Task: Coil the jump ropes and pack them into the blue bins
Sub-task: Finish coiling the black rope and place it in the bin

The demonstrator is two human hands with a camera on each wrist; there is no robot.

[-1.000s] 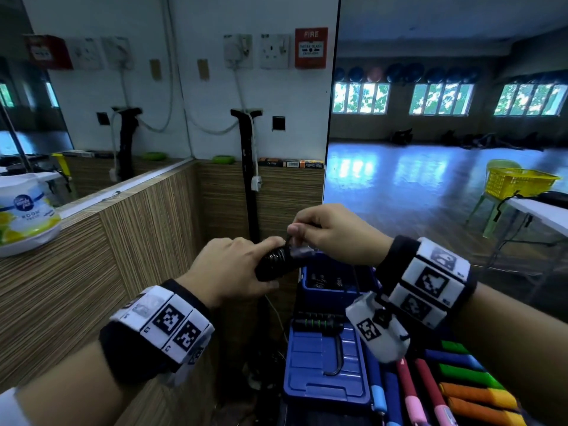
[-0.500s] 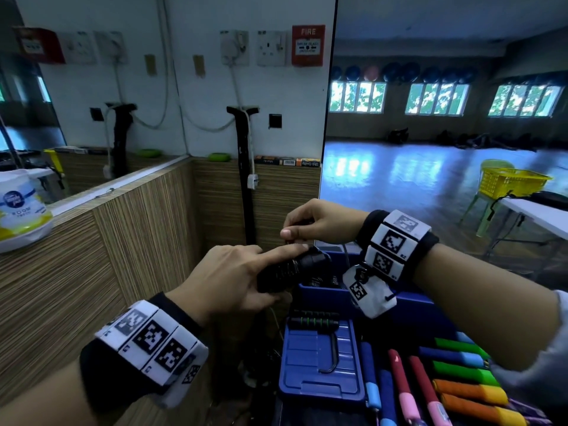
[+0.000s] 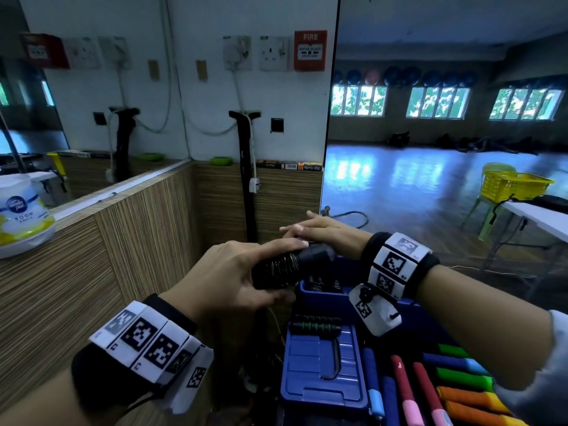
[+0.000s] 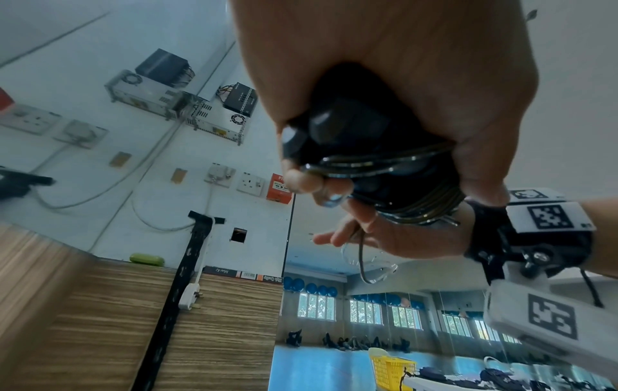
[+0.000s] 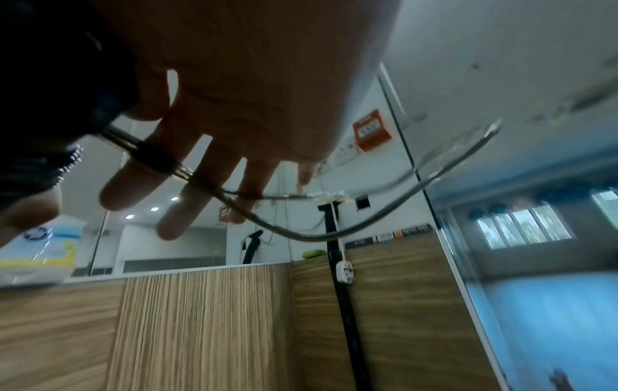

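The jump rope's handles look matt black plastic, its cord glossy and smooth. The bin lid is shiny blue plastic; the wall panelling streaky wood-grain laminate.

Both my hands meet at mid-frame, forearms coming in from the two lower corners.

My left hand sits just left of centre in the head view, fingers and thumb curled round the black rope handles, index finger stretched along their top toward the right. The left forearm runs down to the lower left corner, a marker band on the wrist. My right hand lies just above and right of it, palm down, fingers straight and spread, pointing left; in the right wrist view the cord crosses under those straight fingers. The right forearm enters from the lower right edge, wrist banded too.
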